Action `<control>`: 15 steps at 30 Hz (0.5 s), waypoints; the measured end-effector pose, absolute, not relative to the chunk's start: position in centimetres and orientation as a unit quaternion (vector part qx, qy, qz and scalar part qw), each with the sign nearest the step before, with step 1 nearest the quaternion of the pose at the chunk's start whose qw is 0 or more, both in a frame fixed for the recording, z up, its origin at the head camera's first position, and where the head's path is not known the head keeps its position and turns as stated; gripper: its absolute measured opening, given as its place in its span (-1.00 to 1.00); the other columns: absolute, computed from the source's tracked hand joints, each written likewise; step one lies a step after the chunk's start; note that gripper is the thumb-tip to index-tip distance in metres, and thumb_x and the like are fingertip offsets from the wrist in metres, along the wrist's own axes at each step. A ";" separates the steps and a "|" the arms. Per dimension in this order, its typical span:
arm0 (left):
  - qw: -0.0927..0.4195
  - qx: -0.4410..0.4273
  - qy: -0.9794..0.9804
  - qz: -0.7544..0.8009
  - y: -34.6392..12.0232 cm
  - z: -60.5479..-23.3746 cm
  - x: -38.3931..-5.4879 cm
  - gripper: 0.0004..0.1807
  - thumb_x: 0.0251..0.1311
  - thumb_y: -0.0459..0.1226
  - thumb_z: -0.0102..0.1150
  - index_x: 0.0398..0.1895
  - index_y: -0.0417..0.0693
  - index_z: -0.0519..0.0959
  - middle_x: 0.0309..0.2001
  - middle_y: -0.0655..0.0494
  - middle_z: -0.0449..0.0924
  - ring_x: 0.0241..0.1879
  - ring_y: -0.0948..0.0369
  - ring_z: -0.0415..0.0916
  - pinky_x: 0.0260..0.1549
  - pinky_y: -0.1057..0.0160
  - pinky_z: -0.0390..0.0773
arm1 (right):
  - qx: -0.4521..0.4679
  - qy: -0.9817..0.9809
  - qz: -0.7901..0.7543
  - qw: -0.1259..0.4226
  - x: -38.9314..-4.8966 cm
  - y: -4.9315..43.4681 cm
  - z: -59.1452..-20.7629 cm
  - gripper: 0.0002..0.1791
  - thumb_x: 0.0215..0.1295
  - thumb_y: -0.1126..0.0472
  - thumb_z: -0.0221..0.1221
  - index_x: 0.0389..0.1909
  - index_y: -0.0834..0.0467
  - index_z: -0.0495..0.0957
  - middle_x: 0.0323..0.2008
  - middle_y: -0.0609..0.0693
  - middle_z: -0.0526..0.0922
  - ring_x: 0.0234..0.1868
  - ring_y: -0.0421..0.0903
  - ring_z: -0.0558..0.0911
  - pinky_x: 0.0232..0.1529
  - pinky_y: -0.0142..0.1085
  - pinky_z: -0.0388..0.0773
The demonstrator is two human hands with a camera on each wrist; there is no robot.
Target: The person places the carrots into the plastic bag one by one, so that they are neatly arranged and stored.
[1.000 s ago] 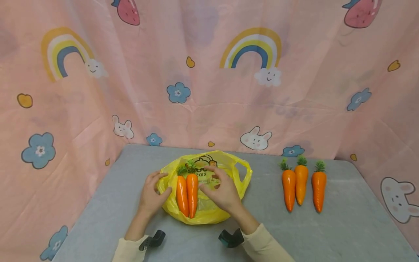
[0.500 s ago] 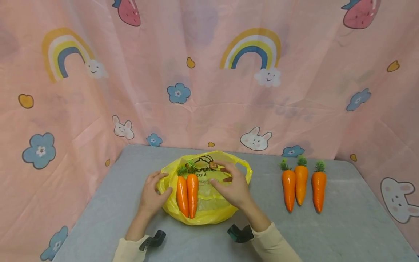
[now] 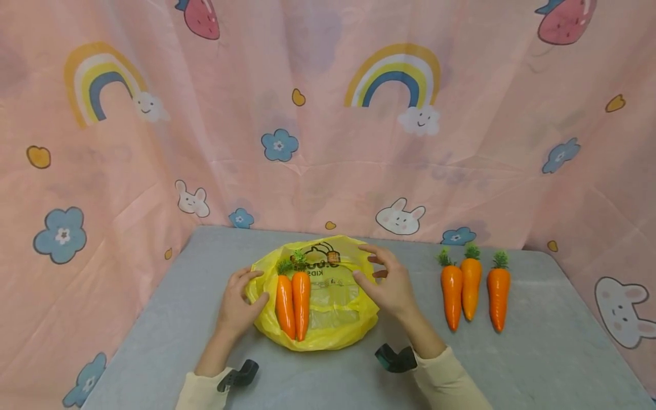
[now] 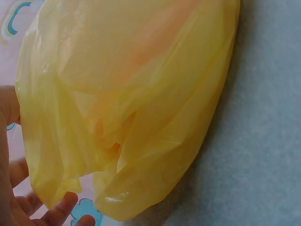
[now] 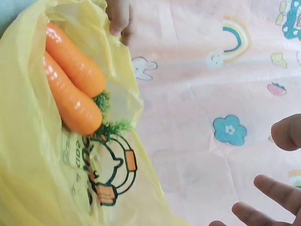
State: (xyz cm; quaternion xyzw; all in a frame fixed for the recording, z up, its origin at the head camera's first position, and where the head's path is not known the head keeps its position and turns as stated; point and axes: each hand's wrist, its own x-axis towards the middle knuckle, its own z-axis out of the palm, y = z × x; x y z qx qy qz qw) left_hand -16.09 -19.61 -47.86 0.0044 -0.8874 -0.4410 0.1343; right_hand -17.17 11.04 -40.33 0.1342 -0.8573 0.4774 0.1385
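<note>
A yellow plastic bag (image 3: 335, 336) lies on the table with its mouth spread wide. Inside, along its left side, two orange toy carrots (image 3: 301, 302) lie side by side, green tops pointing away. My left hand (image 3: 237, 304) holds the bag's left rim between thumb and fingers; in the left wrist view, the bag's thin wall (image 4: 141, 155) covers part of that hand. Just beyond the bag's right edge, my right hand (image 3: 392, 285) hangs with spread fingers and nothing in its grasp. Its separated fingers (image 5: 277, 193) show in the right wrist view.
Three more toy carrots stand apart at the right: one on the left (image 3: 452, 296), one in the middle (image 3: 471, 287) close against it, and one on the right (image 3: 499, 299). A pink patterned curtain (image 3: 328, 171) borders the grey table (image 3: 543, 353) behind.
My right hand has moved right, from over the bag's mouth to past its right edge. The bag's right handle loop no longer shows. My left hand and the carrots have stayed put.
</note>
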 end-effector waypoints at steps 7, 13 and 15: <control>0.126 0.002 -0.889 -0.440 -19.8 -47.9 -16.1 -0.51 0.04 -0.25 0.29 0.11 -0.08 0.55 0.33 -0.16 0.27 0.33 -0.14 0.24 0.20 -0.17 0.35 | 0.105 -0.870 0.461 0.138 -17.2 12.9 -40.4 -0.48 0.12 0.20 0.30 0.15 0.13 0.51 0.14 0.14 0.55 0.02 0.12 0.57 -0.11 0.01 0.60; 0.131 -0.001 -0.888 -0.441 -19.9 -48.0 -16.0 -0.52 0.03 -0.26 0.30 0.10 -0.09 0.56 0.30 -0.17 0.30 0.32 -0.15 0.25 0.29 -0.21 0.23 | 0.087 -0.876 0.453 0.138 -17.1 14.8 -41.0 -0.50 0.15 0.19 0.27 0.16 0.14 0.50 0.15 0.14 0.54 0.03 0.15 0.57 -0.10 0.02 0.59; 0.129 0.001 -0.888 -0.441 -19.9 -48.0 -16.1 -0.52 0.03 -0.25 0.30 0.10 -0.08 0.55 0.31 -0.16 0.29 0.33 -0.14 0.24 0.30 -0.21 0.23 | 0.079 -0.880 0.448 0.133 -17.0 15.4 -41.2 -0.50 0.18 0.18 0.25 0.17 0.13 0.49 0.16 0.14 0.53 0.04 0.16 0.56 -0.08 0.03 0.58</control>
